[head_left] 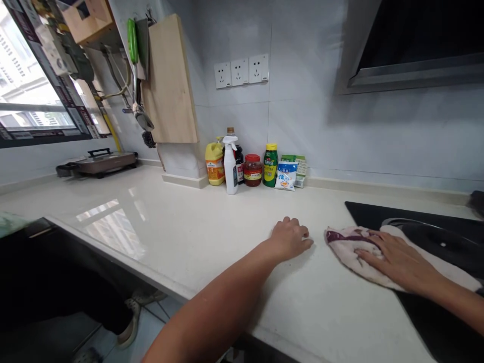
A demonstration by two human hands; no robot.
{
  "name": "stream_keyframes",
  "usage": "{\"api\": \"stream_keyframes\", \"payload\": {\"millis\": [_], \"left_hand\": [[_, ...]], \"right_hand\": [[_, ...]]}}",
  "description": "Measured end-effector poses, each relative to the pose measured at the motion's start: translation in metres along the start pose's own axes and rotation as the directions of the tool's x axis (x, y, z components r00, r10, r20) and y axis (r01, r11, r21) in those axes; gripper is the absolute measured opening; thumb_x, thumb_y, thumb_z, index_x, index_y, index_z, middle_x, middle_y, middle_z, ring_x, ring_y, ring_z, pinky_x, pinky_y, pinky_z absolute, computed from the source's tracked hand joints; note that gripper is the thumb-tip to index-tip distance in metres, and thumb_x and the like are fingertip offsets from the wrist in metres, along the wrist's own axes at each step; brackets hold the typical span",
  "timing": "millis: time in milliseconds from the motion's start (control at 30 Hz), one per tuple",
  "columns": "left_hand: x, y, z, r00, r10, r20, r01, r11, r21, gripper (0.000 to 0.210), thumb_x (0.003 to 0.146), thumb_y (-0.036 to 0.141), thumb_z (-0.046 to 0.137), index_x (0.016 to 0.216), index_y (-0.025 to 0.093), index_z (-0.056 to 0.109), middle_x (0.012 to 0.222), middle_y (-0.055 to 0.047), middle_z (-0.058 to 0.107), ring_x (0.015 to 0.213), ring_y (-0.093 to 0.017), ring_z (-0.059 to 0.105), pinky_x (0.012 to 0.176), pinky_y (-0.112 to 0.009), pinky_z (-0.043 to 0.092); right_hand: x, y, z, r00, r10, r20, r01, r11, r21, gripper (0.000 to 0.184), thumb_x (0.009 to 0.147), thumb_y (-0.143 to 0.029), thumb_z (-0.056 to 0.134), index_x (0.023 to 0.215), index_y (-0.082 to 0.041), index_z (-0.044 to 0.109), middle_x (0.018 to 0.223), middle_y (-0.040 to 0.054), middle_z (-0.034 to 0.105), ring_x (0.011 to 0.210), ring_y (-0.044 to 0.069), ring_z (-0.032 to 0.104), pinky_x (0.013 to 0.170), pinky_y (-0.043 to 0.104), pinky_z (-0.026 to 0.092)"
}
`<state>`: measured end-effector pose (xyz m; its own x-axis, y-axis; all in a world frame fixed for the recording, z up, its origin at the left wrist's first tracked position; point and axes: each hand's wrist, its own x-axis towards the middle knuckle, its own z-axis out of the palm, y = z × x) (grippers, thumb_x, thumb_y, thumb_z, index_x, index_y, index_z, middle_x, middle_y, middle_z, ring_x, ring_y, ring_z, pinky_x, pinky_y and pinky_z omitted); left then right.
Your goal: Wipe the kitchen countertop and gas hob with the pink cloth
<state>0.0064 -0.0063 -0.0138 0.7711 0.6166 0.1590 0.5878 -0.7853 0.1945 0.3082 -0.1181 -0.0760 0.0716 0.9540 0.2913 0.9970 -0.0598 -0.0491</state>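
Observation:
My left hand (289, 239) rests on the pale countertop (212, 237) with its fingers loosely bent and a little apart, nothing in it. To its right, a white cloth (350, 257) with a dark maroon stripe lies bunched on the counter and over the edge of the black cooktop (419, 312). My right hand (401, 259) presses down on this cloth, its thumb and fingers gathering the fabric. The cloth's underside is hidden.
Along the wall stand a white spray bottle (230, 169), a yellow jug (215, 164), a red-lidded jar (253, 170), a green bottle (270, 165) and a white packet (286, 175). An electric pan (102, 162) is far left. Someone's dark-trousered leg (75, 292) shows below.

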Motion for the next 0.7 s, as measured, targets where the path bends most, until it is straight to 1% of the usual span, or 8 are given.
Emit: {"api": "stream_keyframes", "payload": {"millis": [100,167,267,333,467,600,633,700], "left_hand": [[-0.002,0.004,-0.005,0.999,0.008,0.04,-0.009,1.0,0.025,0.036,0.096,0.047,0.047,0.114,0.024,0.069,0.117,-0.008,0.064,0.11,-0.027,0.055,0.091,-0.039,0.048],[-0.004,0.007,-0.009,0.997,0.015,0.082,-0.02,0.998,0.056,0.037,0.097,0.047,0.046,0.113,0.023,0.069,0.116,-0.008,0.064,0.11,-0.027,0.055,0.09,-0.039,0.048],[-0.005,0.012,-0.013,0.99,0.021,0.139,-0.033,0.996,0.082,0.04,0.098,0.05,0.043,0.113,0.022,0.067,0.117,-0.009,0.062,0.11,-0.027,0.055,0.089,-0.038,0.047],[-0.006,0.014,-0.014,0.987,0.02,0.158,-0.034,0.995,0.089,0.042,0.099,0.052,0.042,0.117,0.022,0.065,0.119,-0.01,0.062,0.111,-0.028,0.055,0.089,-0.038,0.047],[-0.005,0.014,-0.014,0.991,0.011,0.136,-0.027,0.993,0.112,0.047,0.1,0.054,0.04,0.129,0.021,0.057,0.119,-0.01,0.062,0.108,-0.028,0.058,0.09,-0.04,0.047],[-0.006,0.013,-0.016,0.998,-0.001,0.062,-0.003,0.998,0.065,0.054,0.101,0.057,0.037,0.14,0.022,0.046,0.127,-0.011,0.059,0.107,-0.027,0.061,0.091,-0.04,0.049],[-0.007,0.013,-0.017,0.999,-0.013,0.045,0.011,0.998,0.054,0.055,0.101,0.058,0.036,0.142,0.023,0.044,0.13,-0.011,0.057,0.109,-0.028,0.061,0.092,-0.041,0.049],[-0.007,0.012,-0.016,0.999,-0.037,0.012,0.036,0.998,0.046,0.056,0.101,0.06,0.034,0.143,0.024,0.042,0.134,-0.012,0.054,0.114,-0.029,0.059,0.094,-0.043,0.048]], "right_hand": [[0.046,0.011,0.009,0.994,0.107,-0.003,-0.107,0.993,-0.045,0.073,0.089,-0.071,0.033,0.135,-0.02,0.058,0.155,0.0136,0.044,0.143,0.037,0.039,0.117,0.055,0.036],[0.074,0.015,0.012,0.989,0.149,0.023,-0.148,0.988,-0.042,0.076,0.091,-0.071,0.028,0.141,-0.02,0.052,0.158,0.0125,0.04,0.145,0.037,0.036,0.117,0.057,0.034],[0.114,0.018,0.016,0.979,0.188,0.082,-0.186,0.982,-0.032,0.076,0.093,-0.07,0.023,0.145,-0.019,0.045,0.157,0.0144,0.042,0.142,0.04,0.038,0.114,0.061,0.034],[0.138,0.018,0.021,0.973,0.21,0.1,-0.207,0.978,-0.035,0.075,0.093,-0.069,0.023,0.14,-0.017,0.049,0.15,0.0189,0.048,0.137,0.043,0.042,0.111,0.063,0.034],[0.181,0.01,0.032,0.96,0.266,0.092,-0.265,0.964,-0.031,0.072,0.094,-0.067,0.021,0.131,-0.015,0.054,0.139,0.0245,0.053,0.13,0.047,0.045,0.105,0.069,0.032],[0.209,-0.006,0.043,0.932,0.353,0.084,-0.355,0.935,0.001,0.078,0.09,-0.076,0.021,0.14,-0.023,0.049,0.142,0.0244,0.048,0.129,0.053,0.043,0.101,0.079,0.024],[0.213,-0.011,0.046,0.933,0.353,0.074,-0.356,0.934,0.031,0.079,0.088,-0.079,0.023,0.141,-0.026,0.048,0.142,0.0227,0.048,0.128,0.053,0.043,0.101,0.08,0.022],[0.215,-0.024,0.048,0.982,0.186,0.021,-0.187,0.973,0.138,0.08,0.088,-0.08,0.024,0.141,-0.026,0.049,0.138,0.0229,0.05,0.126,0.053,0.045,0.099,0.083,0.019]]}}
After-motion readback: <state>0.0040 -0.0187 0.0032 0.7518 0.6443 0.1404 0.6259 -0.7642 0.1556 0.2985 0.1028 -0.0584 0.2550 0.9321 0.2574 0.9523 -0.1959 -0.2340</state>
